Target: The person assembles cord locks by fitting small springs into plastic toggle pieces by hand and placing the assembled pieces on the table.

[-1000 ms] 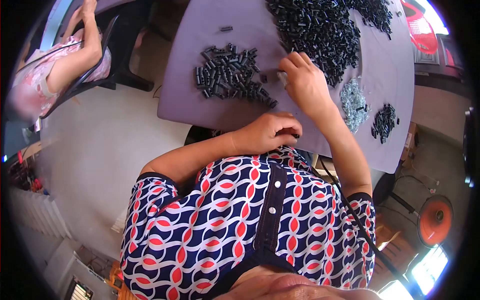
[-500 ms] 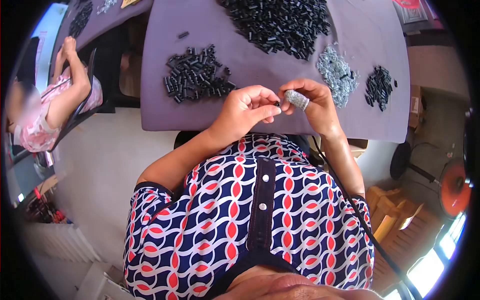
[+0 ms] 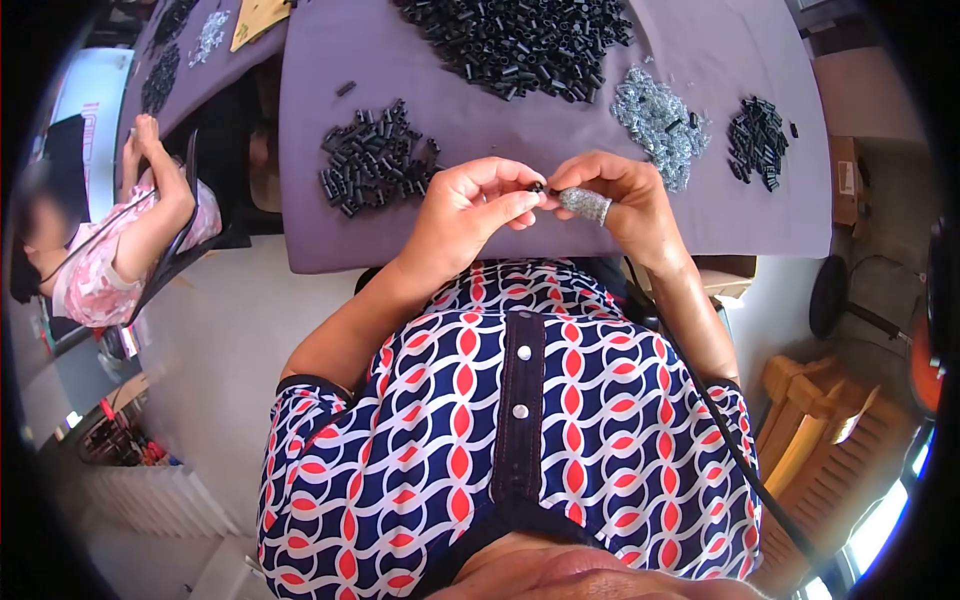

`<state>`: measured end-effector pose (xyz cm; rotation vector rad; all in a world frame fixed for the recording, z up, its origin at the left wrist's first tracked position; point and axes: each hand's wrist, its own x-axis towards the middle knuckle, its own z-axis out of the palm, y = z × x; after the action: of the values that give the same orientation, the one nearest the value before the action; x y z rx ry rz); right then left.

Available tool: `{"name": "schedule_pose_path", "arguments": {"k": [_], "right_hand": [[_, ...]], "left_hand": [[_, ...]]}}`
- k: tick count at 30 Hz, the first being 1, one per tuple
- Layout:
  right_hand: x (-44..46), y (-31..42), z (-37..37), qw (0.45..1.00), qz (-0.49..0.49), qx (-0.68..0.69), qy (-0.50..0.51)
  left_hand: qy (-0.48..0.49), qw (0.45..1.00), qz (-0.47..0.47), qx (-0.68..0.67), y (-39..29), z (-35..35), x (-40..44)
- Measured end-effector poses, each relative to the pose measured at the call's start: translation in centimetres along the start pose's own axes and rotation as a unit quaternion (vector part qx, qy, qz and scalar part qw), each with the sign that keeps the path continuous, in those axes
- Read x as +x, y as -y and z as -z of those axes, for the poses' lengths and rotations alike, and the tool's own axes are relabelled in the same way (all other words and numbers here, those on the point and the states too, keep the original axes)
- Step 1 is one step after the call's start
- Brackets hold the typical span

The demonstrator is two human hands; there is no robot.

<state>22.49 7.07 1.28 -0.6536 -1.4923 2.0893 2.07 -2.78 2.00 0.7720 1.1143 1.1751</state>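
My left hand (image 3: 465,210) pinches a small black tube-shaped piece (image 3: 537,187) between thumb and fingertips, above the table's near edge. Right beside it, my right hand (image 3: 625,205) has its fingertips closed together, touching or almost touching the piece. A grey, textured finger cover (image 3: 585,205) sits on a digit of that hand. Whatever those fingertips hold is too small and too hidden to name. Behind my left hand lies a heap of short black tubes (image 3: 375,160). Beyond my right hand is a heap of small clear, shiny pieces (image 3: 660,125).
A large pile of black tubes (image 3: 520,45) covers the far part of the cloth-covered table (image 3: 330,235). A smaller black heap (image 3: 758,145) lies at the right. Another person (image 3: 110,250) sits at the left. Wooden furniture (image 3: 820,410) and a fan (image 3: 925,365) stand at the right.
My hands have shifted slightly left and closer together, and the right fingertips have come in at the black piece. The whole view has also shifted slightly.
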Motion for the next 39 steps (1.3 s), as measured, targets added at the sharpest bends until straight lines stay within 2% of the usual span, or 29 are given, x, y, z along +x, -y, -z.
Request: {"name": "schedule_pose_path", "arguments": {"k": [4,7,9,16,21,24,26,27,28,29,30,31,32,33,35,36,38,39], "right_hand": [[-0.1,-0.1,-0.2,1.0,0.01,0.012,0.004],[0.0,-0.4,-0.5,0.999,0.012,0.016,-0.041],[0.2,-0.7,-0.4,0.996,0.065,-0.012,-0.059],[0.6,-0.4,-1.0,0.999,0.024,0.013,-0.022],[0.4,0.2,-1.8,0.998,0.037,-0.052,-0.03],[0.5,0.0,-1.9,0.991,0.04,-0.113,-0.061],[0.5,0.0,-2.7,0.984,0.06,-0.143,-0.087],[0.6,0.1,-3.0,0.975,0.081,-0.174,-0.113],[0.7,0.0,-2.9,0.975,0.081,-0.174,-0.112],[0.8,-0.4,-2.8,0.978,0.05,-0.157,-0.127],[0.9,-0.8,-2.7,0.98,0.018,-0.138,-0.142],[0.9,-1.3,-2.4,0.98,0.017,-0.137,-0.143],[1.0,-1.6,-2.0,0.988,0.006,-0.075,-0.131],[1.0,-1.7,-1.7,0.993,-0.004,-0.013,-0.119],[0.7,-1.1,-1.8,0.994,0.001,0.0,-0.107],[0.6,-0.5,-1.9,0.996,0.006,0.012,-0.093],[0.6,0.8,-2.1,0.991,0.054,-0.044,-0.113],[0.6,1.2,-1.5,0.977,0.064,-0.175,-0.103]], "left_hand": [[-0.007,1.0,-0.007,0.019,0.1,0.1,-0.1],[-0.009,0.999,0.012,0.034,-0.1,0.0,-0.3],[-0.007,0.999,0.024,0.041,-0.1,0.0,-0.4],[0.003,0.999,0.045,0.007,0.3,0.1,-0.4],[0.01,0.997,0.071,-0.021,0.7,0.5,-0.3],[-0.022,0.999,0.04,0.016,1.0,-0.2,-0.2],[-0.085,0.995,-0.04,0.038,1.5,-1.1,0.0],[-0.085,0.995,-0.041,0.037,2.0,-1.3,0.2],[-0.098,0.987,-0.092,0.087,2.5,-1.4,0.4],[-0.11,0.974,-0.141,0.136,2.8,-1.4,0.6],[-0.109,0.975,-0.14,0.136,2.8,-1.3,0.7],[-0.094,0.984,-0.101,0.113,2.7,-1.2,0.7],[-0.078,0.991,-0.063,0.09,2.5,-1.1,0.9],[-0.076,0.991,-0.062,0.092,2.4,-0.8,1.1],[-0.02,1.0,0.015,-0.006,2.2,-0.3,1.3],[-0.019,1.0,0.015,-0.003,2.0,-0.4,1.4],[-0.046,0.994,0.046,-0.085,1.7,-0.9,1.4],[-0.047,0.992,0.045,-0.111,1.6,-0.9,1.5]]}}
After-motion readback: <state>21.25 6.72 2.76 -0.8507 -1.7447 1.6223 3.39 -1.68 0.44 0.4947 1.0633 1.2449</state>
